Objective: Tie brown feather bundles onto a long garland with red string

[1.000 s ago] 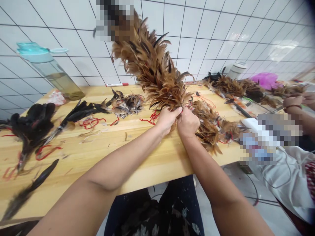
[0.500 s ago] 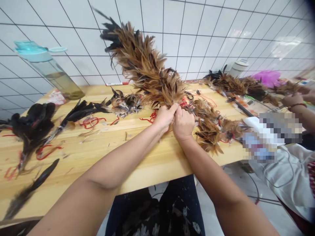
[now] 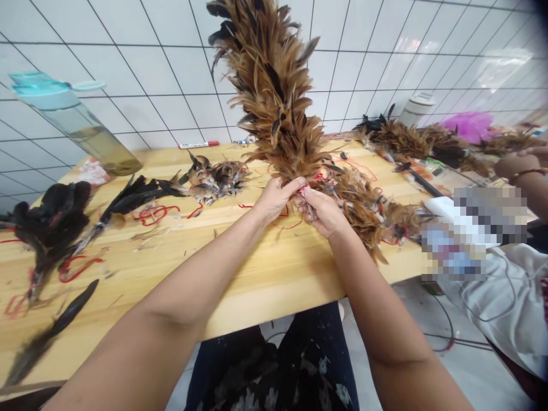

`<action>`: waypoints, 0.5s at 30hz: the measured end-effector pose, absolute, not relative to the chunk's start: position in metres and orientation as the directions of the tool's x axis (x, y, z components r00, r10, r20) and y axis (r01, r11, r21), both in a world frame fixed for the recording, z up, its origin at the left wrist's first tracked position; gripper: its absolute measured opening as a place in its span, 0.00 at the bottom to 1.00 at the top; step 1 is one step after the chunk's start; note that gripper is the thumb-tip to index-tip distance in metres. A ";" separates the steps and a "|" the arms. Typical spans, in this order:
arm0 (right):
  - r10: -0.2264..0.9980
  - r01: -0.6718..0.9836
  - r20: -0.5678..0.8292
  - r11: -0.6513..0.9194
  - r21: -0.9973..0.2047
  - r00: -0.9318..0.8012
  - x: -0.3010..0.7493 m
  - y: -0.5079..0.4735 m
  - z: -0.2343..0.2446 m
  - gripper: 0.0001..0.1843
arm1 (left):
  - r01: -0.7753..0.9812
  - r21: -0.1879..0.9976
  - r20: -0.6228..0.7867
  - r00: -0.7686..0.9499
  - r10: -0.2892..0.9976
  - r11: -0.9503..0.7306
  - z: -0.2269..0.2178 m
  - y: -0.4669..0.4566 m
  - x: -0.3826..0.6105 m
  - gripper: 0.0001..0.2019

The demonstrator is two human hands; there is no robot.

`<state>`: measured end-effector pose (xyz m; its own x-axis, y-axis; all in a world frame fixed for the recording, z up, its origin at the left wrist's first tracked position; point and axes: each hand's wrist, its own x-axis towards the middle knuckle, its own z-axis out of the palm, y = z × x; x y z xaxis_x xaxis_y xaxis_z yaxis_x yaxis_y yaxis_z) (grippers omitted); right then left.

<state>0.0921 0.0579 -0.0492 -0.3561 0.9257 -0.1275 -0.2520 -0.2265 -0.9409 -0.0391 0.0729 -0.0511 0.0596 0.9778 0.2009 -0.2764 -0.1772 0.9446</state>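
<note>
A thick brown-and-black feather duster [image 3: 278, 85] rises from the middle of the table and leans against the view of the wall. My left hand [image 3: 274, 200] is closed around its lower end, thumb pointing to the right. Close beside it, my right hand [image 3: 323, 210] pinches the same lower end, where red string [image 3: 305, 188] shows at the fingertips. The fingers partly hide the duster's base. Just right of my right hand lies a bunch of brown feathers [image 3: 362, 208] on the table.
The wooden table [image 3: 257, 285] carries black feathers [image 3: 55, 211], a loose feather pile [image 3: 218, 180] and red string scraps [image 3: 156, 214]. A water bottle [image 3: 98, 140] stands at the back left, a red-capped marker [image 3: 199, 144] near the wall. A co-worker's hand [image 3: 520, 162] is at the far right.
The duster has swung more upright and to the right. My right hand has turned and loosened from a fist into a pinch, with red string now showing between the hands.
</note>
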 end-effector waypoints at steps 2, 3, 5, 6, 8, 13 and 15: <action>0.900 -0.262 -0.157 -0.279 -0.924 -0.406 0.095 0.057 -0.046 0.26 | -0.276 0.945 0.205 0.077 0.976 -0.177 -0.051 0.072 -0.040 0.17; 0.885 -0.269 -0.161 -0.299 -0.916 -0.437 0.097 0.057 -0.045 0.26 | -0.276 0.943 0.212 0.073 0.975 -0.184 -0.051 0.072 -0.040 0.17; 0.848 -0.290 -0.161 -0.342 -0.894 -0.505 0.101 0.058 -0.043 0.26 | -0.291 0.936 0.225 0.056 0.973 -0.200 -0.050 0.071 -0.040 0.17; 0.829 -0.300 -0.159 -0.363 -0.882 -0.537 0.102 0.059 -0.042 0.26 | -0.308 0.930 0.228 0.054 0.972 -0.201 -0.050 0.071 -0.040 0.17; 0.800 -0.309 -0.156 -0.393 -0.866 -0.579 0.105 0.059 -0.041 0.27 | -0.346 0.917 0.236 0.072 0.969 -0.197 -0.050 0.071 -0.039 0.16; 0.803 -0.257 -0.173 -0.374 -0.891 -0.570 0.108 0.061 -0.042 0.28 | -0.329 0.918 0.268 0.103 0.958 -0.221 -0.053 0.072 -0.040 0.16; 0.803 -0.237 -0.171 -0.361 -0.902 -0.571 0.109 0.061 -0.044 0.29 | -0.281 0.931 0.272 0.110 0.956 -0.233 -0.053 0.073 -0.042 0.17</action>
<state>0.1087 0.0611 -0.0435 -0.5710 0.8029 -0.1713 -0.2367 -0.3608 -0.9021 -0.0419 0.0726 -0.0530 0.1101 0.9559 0.2723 -0.2808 -0.2329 0.9311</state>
